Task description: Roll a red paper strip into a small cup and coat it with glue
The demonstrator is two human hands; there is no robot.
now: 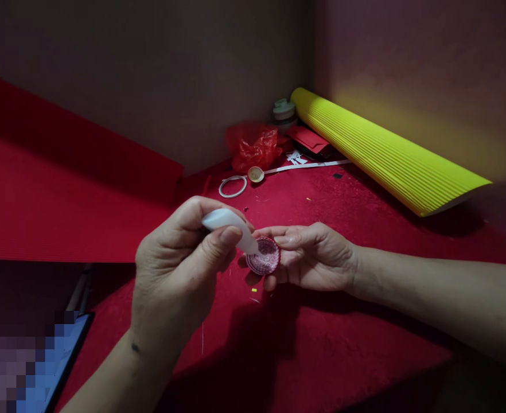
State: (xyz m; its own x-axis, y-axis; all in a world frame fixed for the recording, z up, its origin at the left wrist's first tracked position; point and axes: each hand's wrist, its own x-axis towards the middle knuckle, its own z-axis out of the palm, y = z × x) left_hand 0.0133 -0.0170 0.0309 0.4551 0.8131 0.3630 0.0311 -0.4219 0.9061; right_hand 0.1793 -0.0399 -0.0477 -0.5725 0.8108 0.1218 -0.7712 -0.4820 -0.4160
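A small white squeeze bottle (225, 221), looking like a glue bottle, is pinched between the thumb and fingers of my left hand (179, 258). It slants down to the right, and its narrow tip reaches into a little round cup (265, 263) of coiled corrugated paper. Pale ridged rings line the cup's inside, and its rim is dark red. My right hand (315, 258) grips the cup by its edge, thumb on the near rim and fingers behind and below, with the hollow turned toward me. Whether anything comes out of the tip cannot be seen.
Behind my hands lie a white paper ring (232, 187), a small round dish (256, 174), a paper strip (308, 166) and a red plastic bag (255, 146). A lidded jar (284, 110) and yellow corrugated roll (382, 149) stand farther back. Red corrugated sheet (63, 201) fills the left.
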